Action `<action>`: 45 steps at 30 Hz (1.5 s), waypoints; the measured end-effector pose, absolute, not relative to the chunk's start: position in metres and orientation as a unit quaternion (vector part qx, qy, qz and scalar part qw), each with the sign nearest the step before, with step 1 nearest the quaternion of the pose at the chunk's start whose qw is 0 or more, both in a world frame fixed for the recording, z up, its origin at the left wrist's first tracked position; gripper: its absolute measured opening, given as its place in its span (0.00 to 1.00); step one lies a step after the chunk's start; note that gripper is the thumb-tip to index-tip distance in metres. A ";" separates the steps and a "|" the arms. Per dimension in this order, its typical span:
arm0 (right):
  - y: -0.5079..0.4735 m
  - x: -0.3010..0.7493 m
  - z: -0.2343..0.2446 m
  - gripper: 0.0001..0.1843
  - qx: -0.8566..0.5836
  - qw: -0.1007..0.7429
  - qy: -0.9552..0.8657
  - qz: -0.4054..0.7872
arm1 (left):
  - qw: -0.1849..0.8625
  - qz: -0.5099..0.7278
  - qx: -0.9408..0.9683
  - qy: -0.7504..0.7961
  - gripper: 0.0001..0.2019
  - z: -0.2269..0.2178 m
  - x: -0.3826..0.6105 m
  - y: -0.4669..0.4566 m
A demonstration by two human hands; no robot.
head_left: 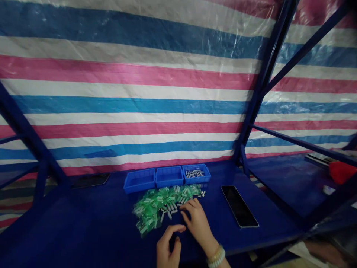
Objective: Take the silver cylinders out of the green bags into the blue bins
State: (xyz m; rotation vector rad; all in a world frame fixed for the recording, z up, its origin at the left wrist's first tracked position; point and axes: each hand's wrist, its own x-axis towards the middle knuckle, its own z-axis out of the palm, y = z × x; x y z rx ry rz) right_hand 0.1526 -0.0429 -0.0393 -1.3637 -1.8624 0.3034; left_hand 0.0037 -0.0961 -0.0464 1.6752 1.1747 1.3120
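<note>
A pile of small green-tinted clear plastic packets (150,208) lies on the dark blue table, with whitish pieces inside them. Loose small silvery cylindrical pieces (169,214) lie at the pile's near right side. My right hand (196,223), with a pale beaded bracelet (216,257) on its wrist, reaches beside these pieces, thumb and fingers apart. Nothing shows in its grasp. My left hand (169,247) is nearer to me, its curved index finger and thumb apart with nothing visible between them. Its index fingertip is close to my right hand.
Three blue bins (169,176) stand in a row behind the pile; the right one holds silvery pieces. A phone (240,206) lies at right, another dark flat device (90,180) at left. Blue metal posts (255,100) flank the table (97,223), before a striped tarp (134,89).
</note>
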 end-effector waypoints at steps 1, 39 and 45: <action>-0.046 0.145 -0.039 0.11 -0.544 0.366 -0.747 0.109 | 0.343 0.506 0.649 0.454 0.13 -0.045 0.004 -0.097; -0.102 0.146 0.007 0.06 -0.443 0.514 -0.697 0.232 | 0.566 0.589 0.394 0.422 0.16 -0.028 0.008 -0.117; -0.100 0.148 -0.013 0.03 -0.439 0.565 -0.595 0.367 | 0.479 0.576 0.503 0.432 0.15 -0.018 0.006 -0.122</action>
